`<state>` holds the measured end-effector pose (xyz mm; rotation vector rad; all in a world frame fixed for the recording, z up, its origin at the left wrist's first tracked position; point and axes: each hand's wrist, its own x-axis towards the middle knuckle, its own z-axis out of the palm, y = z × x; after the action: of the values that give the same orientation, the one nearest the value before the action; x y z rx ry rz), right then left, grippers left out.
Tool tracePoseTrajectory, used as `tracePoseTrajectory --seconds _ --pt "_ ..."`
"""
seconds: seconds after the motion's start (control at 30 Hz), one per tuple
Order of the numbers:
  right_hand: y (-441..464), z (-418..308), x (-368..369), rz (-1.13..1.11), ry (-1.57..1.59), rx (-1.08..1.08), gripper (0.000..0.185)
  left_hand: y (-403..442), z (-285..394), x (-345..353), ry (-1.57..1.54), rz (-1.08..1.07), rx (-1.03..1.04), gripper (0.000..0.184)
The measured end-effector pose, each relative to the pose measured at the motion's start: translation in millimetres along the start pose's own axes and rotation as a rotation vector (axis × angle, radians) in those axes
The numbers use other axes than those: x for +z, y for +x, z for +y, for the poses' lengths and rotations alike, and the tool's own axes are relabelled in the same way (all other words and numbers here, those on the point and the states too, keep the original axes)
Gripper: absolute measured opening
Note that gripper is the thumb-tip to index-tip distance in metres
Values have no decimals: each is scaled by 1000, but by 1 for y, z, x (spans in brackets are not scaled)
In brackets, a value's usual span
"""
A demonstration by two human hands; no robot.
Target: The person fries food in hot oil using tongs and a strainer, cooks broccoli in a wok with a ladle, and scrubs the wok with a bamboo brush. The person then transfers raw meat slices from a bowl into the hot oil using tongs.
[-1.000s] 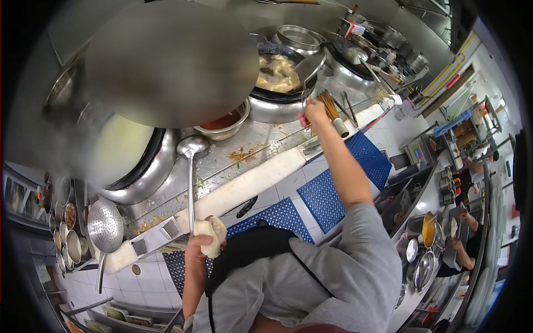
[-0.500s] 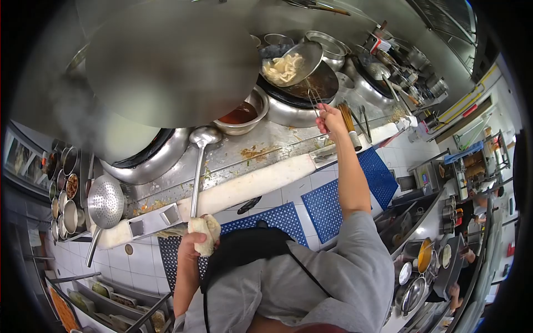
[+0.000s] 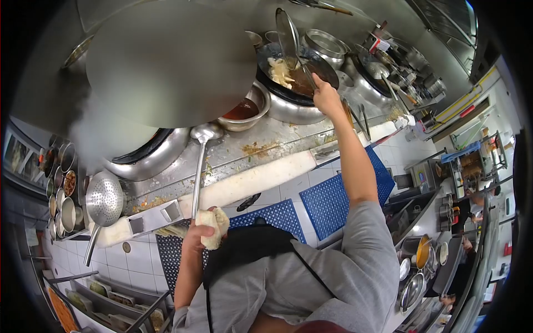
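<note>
My right hand [image 3: 327,99] is closed on the handle of a round strainer [image 3: 287,34], which is tipped nearly on edge over a dark wok [image 3: 327,71]. Pale sliced pieces of food [image 3: 280,72] lie in the wok below it, beside brown liquid. Down by the counter's front edge, my left hand [image 3: 195,238] is closed on a folded cream cloth [image 3: 214,228]. The long handle of a ladle [image 3: 206,132] reaches down to that hand; whether the fingers also grip it I cannot tell. The ladle's bowl rests on the steel counter near a bowl of reddish-brown liquid [image 3: 242,111].
A large blurred patch and steam hide most of the left wok [image 3: 147,158]. A perforated skimmer [image 3: 104,200] lies across the front ledge. Small seasoning pots [image 3: 68,213] stand at far left. Blue mats [image 3: 327,205] cover parts of the floor. Other people work at far right.
My right hand has moved up and to the left, turning the strainer from a slant to nearly upright. The pale food has gone from the strainer into the wok. The left hand has barely moved.
</note>
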<state>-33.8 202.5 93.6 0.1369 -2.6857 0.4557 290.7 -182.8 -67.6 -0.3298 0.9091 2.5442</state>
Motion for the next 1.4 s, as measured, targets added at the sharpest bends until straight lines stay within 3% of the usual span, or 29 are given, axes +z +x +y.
tracePoseTrajectory --seconds 0.1,0.2,0.23,0.43,0.53,0.63,0.73,0.8,0.93,0.97,1.07,1.1,1.4 --pt "-5 -13 5 -239 284 352 60 -2 7 3 45 -12 -67 86" --pt "-13 13 23 -267 184 310 65 0 4 -1 56 10 -37 87" --pt "-22 -4 -7 -323 247 412 68 2 3 -2 47 10 -30 87" --pt "-38 10 -50 -175 207 298 63 0 4 -8 14 -2 -35 84" --pt "-41 -4 -47 -211 373 358 61 5 3 -10 17 -24 -43 84" --pt "-18 7 2 -281 445 480 63 8 -1 -5 35 -5 -63 86" --pt "18 3 10 -274 305 517 65 8 6 11 68 5 -83 89" --pt "27 5 -5 -230 250 454 53 2 5 15 72 46 -49 91" --pt "28 9 -12 -203 404 357 59 6 -5 -6 63 11 -35 88" --pt "26 7 -10 -211 480 361 52 10 -9 -11 67 -13 -29 87" --pt "11 0 4 -292 655 595 46 3 -1 19 123 91 -55 86" --pt "3 2 6 -361 631 572 46 3 2 25 132 85 -64 87" --pt "-55 41 -76 -329 594 478 45 14 0 2 99 -57 -85 88"
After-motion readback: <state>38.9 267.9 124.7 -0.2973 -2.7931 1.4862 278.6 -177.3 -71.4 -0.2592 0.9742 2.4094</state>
